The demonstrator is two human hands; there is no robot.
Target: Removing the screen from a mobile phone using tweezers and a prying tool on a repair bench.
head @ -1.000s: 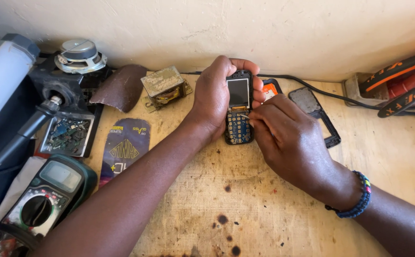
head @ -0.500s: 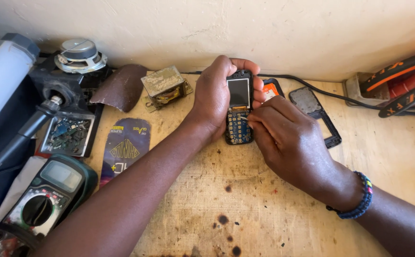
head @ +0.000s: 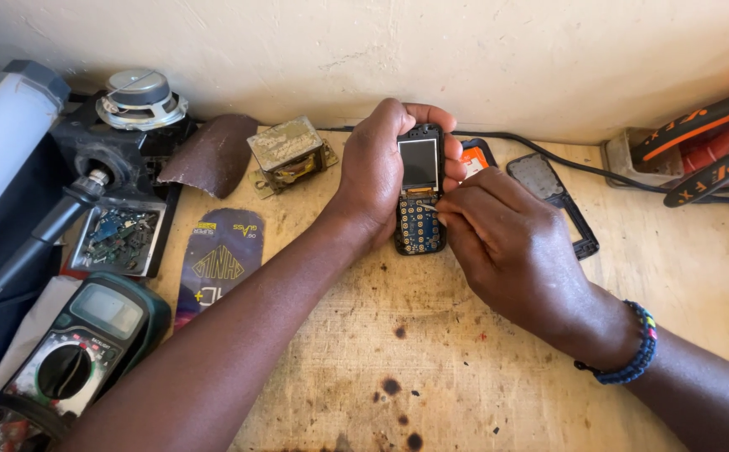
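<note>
A: Near edge first. What is seen?

B: Bare wooden tabletop (head: 431, 368), stained with dark spots. At near left a green multimeter (head: 80, 343) is laid flat. Just beyond it a dark printed packet (head: 218, 259) and an exposed circuit board (head: 120, 237) are seen.

A: Hands?

B: Both forearms are extended from the near edge. A beaded bracelet (head: 628, 356) is worn on the right wrist. The right hand (head: 511, 251) is placed at the phone's keypad area, fingers (head: 456, 209) pinched together on a thin metal tool; the tool tip is set against the board. The tool type can't be told.

A: And the phone?

B: A small opened phone (head: 420, 188), keypad contacts exposed, is held upright-facing at centre, lower end on the tabletop. The left hand (head: 381, 172) is wrapped around its left side and top, fingers clamped on it.

A: Farther back?

B: Just right of the phone an orange part (head: 475, 159) and a dark phone cover (head: 553, 197) are laid. A black cable (head: 565, 163) is run along the wall. At far left a transformer (head: 289, 151), a brown curved piece (head: 210, 155) and a small speaker (head: 140, 96) are seen. At far right orange-handled tools (head: 708, 138) are stacked.
</note>
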